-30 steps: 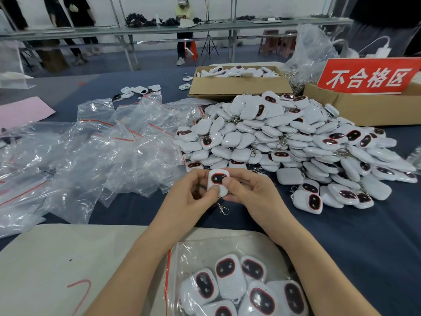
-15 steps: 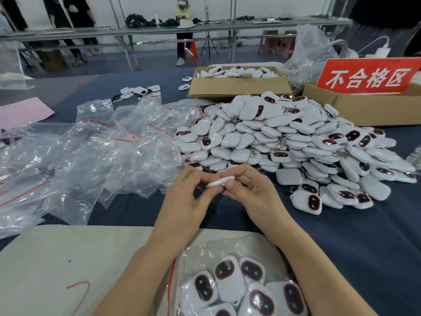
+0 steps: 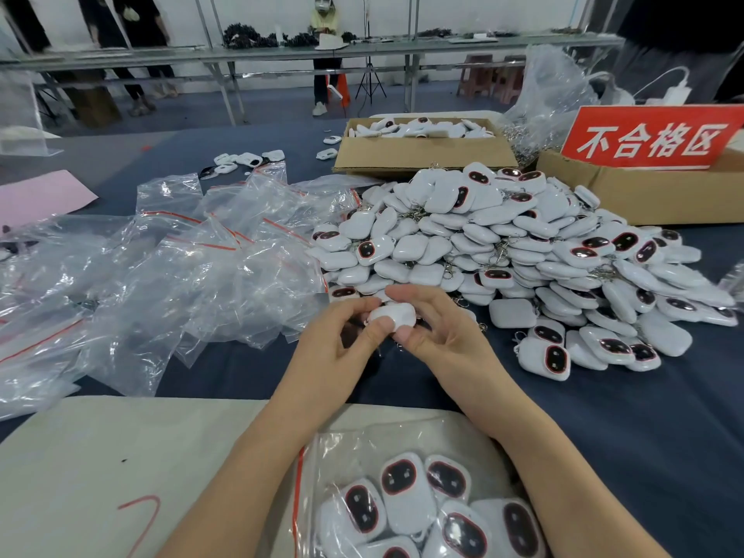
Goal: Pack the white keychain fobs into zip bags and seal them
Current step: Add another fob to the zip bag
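Currently left hand (image 3: 342,352) and right hand (image 3: 447,340) both pinching one fob (image 3: 392,316) between them, white back up. I'd finish check, then slide it flat into bag (image 3: 346,449) below wrists, beside others, before sealing.

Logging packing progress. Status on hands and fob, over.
Left hand and right hand pinch one white plastic keychain fob, plain side up. Clear zip bag between forearms holds several fobs. Path clear.
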`<state>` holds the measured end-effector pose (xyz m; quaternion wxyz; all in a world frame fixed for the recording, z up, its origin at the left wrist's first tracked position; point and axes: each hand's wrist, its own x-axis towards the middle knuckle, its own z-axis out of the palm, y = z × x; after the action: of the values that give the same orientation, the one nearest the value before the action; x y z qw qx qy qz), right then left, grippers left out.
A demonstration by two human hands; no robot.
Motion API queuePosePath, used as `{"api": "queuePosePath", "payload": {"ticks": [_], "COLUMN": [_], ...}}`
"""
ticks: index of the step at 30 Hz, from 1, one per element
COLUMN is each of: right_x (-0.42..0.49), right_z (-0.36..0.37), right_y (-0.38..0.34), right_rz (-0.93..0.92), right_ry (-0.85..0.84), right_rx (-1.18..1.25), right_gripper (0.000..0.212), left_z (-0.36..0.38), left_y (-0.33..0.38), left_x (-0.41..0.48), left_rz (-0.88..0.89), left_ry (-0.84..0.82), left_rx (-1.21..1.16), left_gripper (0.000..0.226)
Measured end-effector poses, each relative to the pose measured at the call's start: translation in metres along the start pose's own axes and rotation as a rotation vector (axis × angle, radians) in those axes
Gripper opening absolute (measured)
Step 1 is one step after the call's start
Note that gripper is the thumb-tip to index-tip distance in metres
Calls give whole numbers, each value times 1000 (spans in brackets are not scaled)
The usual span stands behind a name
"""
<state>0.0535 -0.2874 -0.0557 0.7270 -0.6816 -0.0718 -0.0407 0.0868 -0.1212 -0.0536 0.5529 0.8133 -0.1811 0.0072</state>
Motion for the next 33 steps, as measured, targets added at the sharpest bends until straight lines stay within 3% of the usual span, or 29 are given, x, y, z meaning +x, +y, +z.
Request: {"api": "queuePosePath", "payload": {"ticks": [2, 7, 14, 23, 28, 33], "right_x": [-1, 3, 2, 2, 2, 2], "right_z": [-1, 2, 4, 5, 3, 2], "right_y": [0, 3, 3, 2, -2, -3], "right_rz": [33, 21, -4, 12, -7, -60], "right_ry": [-21, 34, 62, -67, -49, 84], "right_rx": [35, -16, -60, 100, 150, 114], "right_gripper": [47, 29, 37, 35, 28, 24], "left_z": [-1, 0, 0, -1, 2, 2], "left_y": [1, 0, -1, 0, 2, 6], "left_x": [0, -1, -2, 0, -2, -7], "left_rz": [-3, 11, 3, -3, 90, 198], "left_ry": [4, 38, 60, 144, 118, 30], "left_rx": [-38, -66, -71, -219, -149, -59], "left_gripper": [28, 30, 34, 36, 22, 20]}}
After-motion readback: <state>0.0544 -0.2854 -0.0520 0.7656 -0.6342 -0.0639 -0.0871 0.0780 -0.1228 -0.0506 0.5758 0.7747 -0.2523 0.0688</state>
